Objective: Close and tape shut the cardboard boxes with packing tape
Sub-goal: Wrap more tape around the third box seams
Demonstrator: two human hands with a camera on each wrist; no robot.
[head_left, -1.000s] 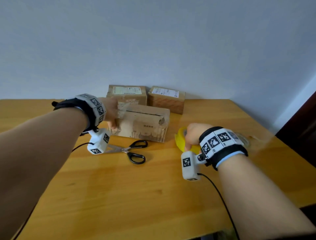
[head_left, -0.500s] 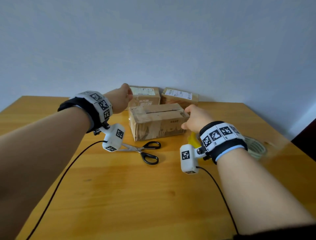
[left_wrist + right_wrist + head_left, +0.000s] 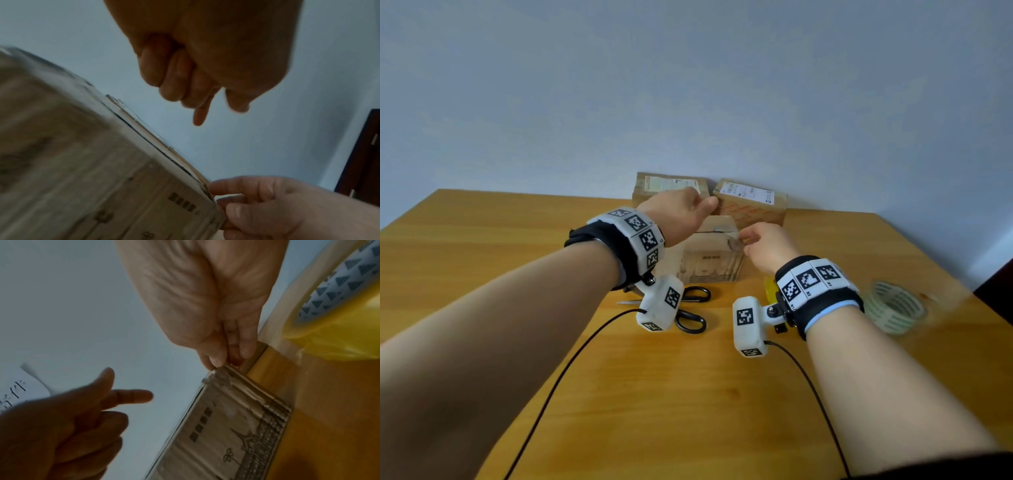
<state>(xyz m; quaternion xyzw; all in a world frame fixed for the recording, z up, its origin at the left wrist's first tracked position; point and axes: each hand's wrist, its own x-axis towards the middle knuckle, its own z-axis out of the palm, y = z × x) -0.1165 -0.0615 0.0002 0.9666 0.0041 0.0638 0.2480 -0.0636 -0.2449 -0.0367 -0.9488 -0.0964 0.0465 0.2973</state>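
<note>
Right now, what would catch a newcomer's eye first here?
Two bare forearms with checkered wristbands reach to a small box at mid-table; the right hand touches its top right corner, the left hand hovers above it, index out. Scissors lie before the box, and a yellow tape roll beside it.

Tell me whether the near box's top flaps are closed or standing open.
Closed but untaped, it seems: the near box's flaps lie flat, a dark seam showing between them. The right hand pinches its corner.

On the table (image 3: pixel 482 260), scissors (image 3: pixel 690 308) lie near the front box (image 3: pixel 709 263); two boxes (image 3: pixel 671 186) behind, tape roll (image 3: pixel 893 308) right.
</note>
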